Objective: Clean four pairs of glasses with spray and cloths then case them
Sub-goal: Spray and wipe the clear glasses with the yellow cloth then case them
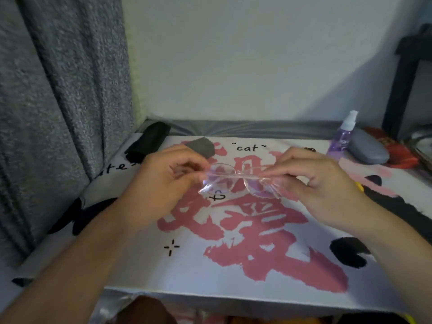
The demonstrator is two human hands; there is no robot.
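Note:
Clear-framed glasses (pixel 233 181) hang above the middle of the table, held at both ends. My left hand (pixel 161 183) pinches their left side, my right hand (pixel 318 185) grips the right temple. A grey cloth (pixel 202 147) lies on the table behind my left hand. A purple spray bottle (pixel 342 134) stands at the back right, with a grey glasses case (pixel 368 148) lying beside it. A black case (pixel 149 139) rests at the back left.
The table wears a white cover (pixel 145 260) printed with pink and black marks. A grey curtain (pixel 58 101) hangs at the left, a white wall behind. Red items (pixel 402 157) and a dark frame (pixel 402 73) crowd the far right.

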